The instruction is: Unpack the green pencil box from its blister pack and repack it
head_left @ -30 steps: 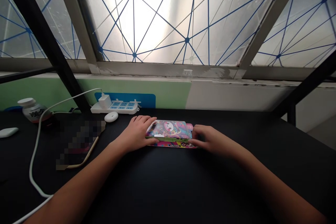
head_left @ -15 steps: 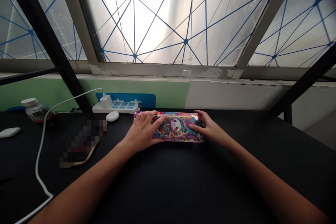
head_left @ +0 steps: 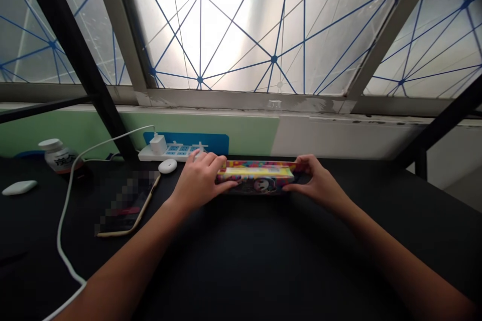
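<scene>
A colourful pencil box (head_left: 263, 184) with a cartoon face on it is at the back of the black table, held at both ends. My left hand (head_left: 203, 175) is closed around its left end, thumb along the near side and fingers over the far side. The right end is pinched by my right hand (head_left: 314, 180), thumb in front and fingers behind. A yellow strip with a red and pink patterned band behind it shows along the top. I cannot tell whether the yellow is the inside or a side face.
Behind my left hand is a white power strip (head_left: 145, 154) with a plugged-in charger (head_left: 158, 144). A white cable (head_left: 64, 225) runs down the left. A round white case (head_left: 167, 166), a partly blurred pouch (head_left: 141, 215), a white-capped bottle (head_left: 58, 158) and a white mouse-like object (head_left: 19, 187) lie leftward.
The pencil box has turned from its broad printed face to a narrower view with the yellow strip on top. Both hands have shifted their hold at its ends. The view has moved slightly left.
</scene>
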Action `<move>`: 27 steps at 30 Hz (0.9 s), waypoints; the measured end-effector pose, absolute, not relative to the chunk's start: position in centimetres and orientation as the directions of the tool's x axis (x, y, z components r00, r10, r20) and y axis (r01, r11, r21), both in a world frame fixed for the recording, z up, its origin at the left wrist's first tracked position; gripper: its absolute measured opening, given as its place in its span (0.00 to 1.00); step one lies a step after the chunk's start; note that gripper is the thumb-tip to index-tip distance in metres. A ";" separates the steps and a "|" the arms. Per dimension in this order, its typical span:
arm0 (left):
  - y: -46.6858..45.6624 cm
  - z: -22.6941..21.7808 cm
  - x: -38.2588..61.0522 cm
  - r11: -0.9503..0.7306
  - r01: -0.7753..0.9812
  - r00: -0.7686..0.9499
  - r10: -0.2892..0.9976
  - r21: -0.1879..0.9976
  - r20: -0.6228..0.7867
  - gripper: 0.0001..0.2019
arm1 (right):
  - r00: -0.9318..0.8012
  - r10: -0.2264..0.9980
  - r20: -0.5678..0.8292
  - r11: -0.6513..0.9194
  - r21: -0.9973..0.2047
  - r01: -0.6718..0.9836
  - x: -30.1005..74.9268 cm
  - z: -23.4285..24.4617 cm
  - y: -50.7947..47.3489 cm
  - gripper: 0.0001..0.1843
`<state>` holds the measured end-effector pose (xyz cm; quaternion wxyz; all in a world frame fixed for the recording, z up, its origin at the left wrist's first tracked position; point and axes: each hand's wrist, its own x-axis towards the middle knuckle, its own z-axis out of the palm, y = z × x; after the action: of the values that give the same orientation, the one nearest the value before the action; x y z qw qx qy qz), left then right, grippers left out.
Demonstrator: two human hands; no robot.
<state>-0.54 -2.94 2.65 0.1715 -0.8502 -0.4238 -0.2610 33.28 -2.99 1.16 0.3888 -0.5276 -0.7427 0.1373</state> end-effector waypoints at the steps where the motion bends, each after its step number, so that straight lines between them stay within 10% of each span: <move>1: -3.1 2.7 -0.3 -0.593 0.800 0.534 0.634 -0.091 0.560 0.20 | -0.181 0.872 0.455 0.432 -0.543 0.720 33.3 1.2 -3.1 0.29; 6: -4.0 3.0 0.5 -0.595 0.797 0.582 0.710 -0.103 0.396 0.16 | -0.441 0.808 0.390 0.570 -0.332 0.751 33.3 1.5 -3.4 0.16; 14: -4.4 3.1 0.8 -0.638 0.756 0.651 0.708 -0.146 0.274 0.22 | -0.552 0.761 0.341 0.625 -0.155 0.765 31.7 0.7 -4.4 0.22; 27: -3.0 0.1 0.5 -0.555 0.816 0.530 0.830 0.165 0.173 0.50 | -0.632 0.759 0.156 0.650 -0.126 0.750 28.0 -1.0 -5.3 0.42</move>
<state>0.47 -3.04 0.05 -0.0317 -0.8740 -0.4708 -0.1161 27.98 -5.25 -1.04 0.0978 -0.4179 -0.9029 0.0247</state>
